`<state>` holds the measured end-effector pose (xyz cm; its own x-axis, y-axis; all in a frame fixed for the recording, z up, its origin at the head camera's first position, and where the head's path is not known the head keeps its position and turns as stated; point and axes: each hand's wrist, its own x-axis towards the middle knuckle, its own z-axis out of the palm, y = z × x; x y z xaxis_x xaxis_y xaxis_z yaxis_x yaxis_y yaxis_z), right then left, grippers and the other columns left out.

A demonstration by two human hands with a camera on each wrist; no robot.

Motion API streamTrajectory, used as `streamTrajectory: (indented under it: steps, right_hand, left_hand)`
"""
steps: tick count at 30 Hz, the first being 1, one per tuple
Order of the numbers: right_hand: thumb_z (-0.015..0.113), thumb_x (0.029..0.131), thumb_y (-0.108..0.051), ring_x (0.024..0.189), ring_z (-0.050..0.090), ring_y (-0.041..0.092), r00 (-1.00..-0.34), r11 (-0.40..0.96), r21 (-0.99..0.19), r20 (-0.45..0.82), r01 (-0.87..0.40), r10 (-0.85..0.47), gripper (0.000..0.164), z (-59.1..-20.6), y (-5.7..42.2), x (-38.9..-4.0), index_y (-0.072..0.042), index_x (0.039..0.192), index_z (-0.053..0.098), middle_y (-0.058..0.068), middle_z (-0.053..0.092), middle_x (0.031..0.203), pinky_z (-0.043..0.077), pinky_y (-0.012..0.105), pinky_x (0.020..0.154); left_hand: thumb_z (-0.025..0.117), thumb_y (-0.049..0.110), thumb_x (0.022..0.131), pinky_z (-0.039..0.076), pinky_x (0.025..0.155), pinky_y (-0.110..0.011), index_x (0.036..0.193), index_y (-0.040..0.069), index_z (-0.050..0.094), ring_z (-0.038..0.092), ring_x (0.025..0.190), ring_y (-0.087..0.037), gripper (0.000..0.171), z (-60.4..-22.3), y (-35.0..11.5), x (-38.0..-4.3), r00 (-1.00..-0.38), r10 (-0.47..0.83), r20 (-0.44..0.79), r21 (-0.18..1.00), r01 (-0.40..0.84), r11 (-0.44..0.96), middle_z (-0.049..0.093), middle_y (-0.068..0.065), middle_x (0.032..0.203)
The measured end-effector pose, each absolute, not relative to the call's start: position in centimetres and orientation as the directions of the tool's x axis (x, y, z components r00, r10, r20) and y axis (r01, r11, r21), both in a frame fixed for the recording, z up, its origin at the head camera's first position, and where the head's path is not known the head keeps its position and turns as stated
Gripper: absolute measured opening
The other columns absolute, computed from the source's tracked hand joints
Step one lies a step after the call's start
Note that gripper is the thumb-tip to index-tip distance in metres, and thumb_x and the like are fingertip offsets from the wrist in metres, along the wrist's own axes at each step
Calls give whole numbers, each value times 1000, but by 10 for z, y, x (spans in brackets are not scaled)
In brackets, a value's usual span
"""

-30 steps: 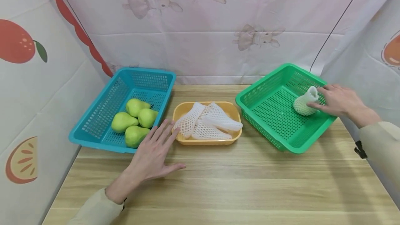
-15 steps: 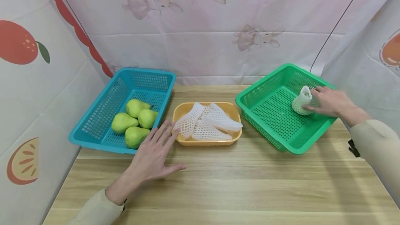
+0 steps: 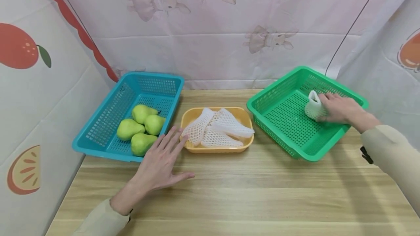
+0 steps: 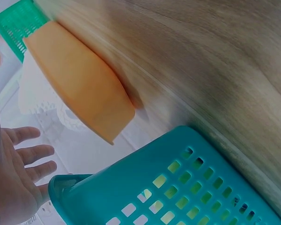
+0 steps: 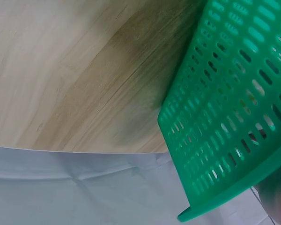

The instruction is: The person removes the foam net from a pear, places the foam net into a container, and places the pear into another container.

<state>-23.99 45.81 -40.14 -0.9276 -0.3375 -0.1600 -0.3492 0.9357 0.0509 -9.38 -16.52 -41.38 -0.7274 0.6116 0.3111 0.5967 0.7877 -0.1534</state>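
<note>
My right hand (image 3: pixel 342 109) reaches over the right side of the green basket (image 3: pixel 282 143). It holds a pear in a white foam net (image 3: pixel 314 107), which stands with the sleeve's open end up. A little green shows inside that opening. The right wrist view catches mainly the outside of the green basket (image 5: pixel 220 126), and the pear is hidden there. My left hand (image 3: pixel 160 163) has its fingers spread, near the front corner of the blue basket (image 3: pixel 101 152) and the orange tray (image 3: pixel 216 149). Nothing is in its grasp; the left wrist view shows the straight fingers (image 4: pixel 35 154).
Several bare green pears (image 3: pixel 140 130) lie in the blue basket. Several white foam nets (image 3: pixel 220 128) lie flat in the orange tray between the two baskets. The wooden table (image 3: pixel 249 199) meets a printed cloth (image 3: pixel 216 57) at the back and sides.
My right hand has moved left within the green basket, and the netted pear has shifted slightly left with it and tilted. The left hand has stayed in place.
</note>
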Motion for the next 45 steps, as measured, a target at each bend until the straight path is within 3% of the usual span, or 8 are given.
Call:
streamTrajectory:
  steps: [9, 15, 22, 32, 45]
  right_hand:
    - [92, 77, -35, 122, 58, 56, -922, 929, 47, -144, -368, -359, 101, -402, 453, -241, 1, 152, 36, 37, 56, 135, 57, 68, 80]
    - [94, 73, -31, 103, 64, 47, -923, 928, 42, -127, -371, -363, 86, -400, 450, -241, -1, 138, 46, 35, 58, 121, 59, 58, 67]
    - [94, 68, -29, 93, 65, 43, -920, 922, 76, -133, -379, -368, 88, -398, 444, -239, -1, 138, 48, 34, 55, 116, 59, 55, 63]
    - [93, 64, -36, 92, 62, 40, -894, 876, 180, -105, -447, -435, 85, -395, 439, -231, -1, 131, 53, 29, 56, 110, 59, 57, 69]
    - [93, 64, -38, 90, 60, 37, -877, 855, 221, 0, -469, -481, 88, -383, 429, -223, -4, 135, 55, 26, 57, 110, 58, 55, 74]
  left_hand:
    - [58, 90, 78, 47, 119, -56, 159, 8, 47, 40, 157, -36, 115, -413, -165, -92, -744, 605, 283, -143, 591, 794, 43, -17, 167]
    - [56, 92, 79, 47, 120, -56, 158, 8, 47, 41, 157, -36, 116, -413, -165, -92, -742, 607, 284, -148, 591, 793, 45, -17, 166]
    - [61, 89, 76, 47, 119, -56, 157, 8, 50, 43, 155, -36, 115, -412, -164, -92, -736, 608, 296, -145, 595, 791, 48, -17, 163]
    - [66, 88, 74, 48, 117, -57, 155, 8, 51, 44, 154, -37, 114, -412, -164, -92, -725, 611, 317, -139, 602, 786, 48, -18, 164]
    - [66, 88, 73, 48, 118, -57, 155, 9, 53, 46, 153, -37, 114, -413, -164, -93, -723, 613, 319, -146, 601, 785, 49, -18, 163]
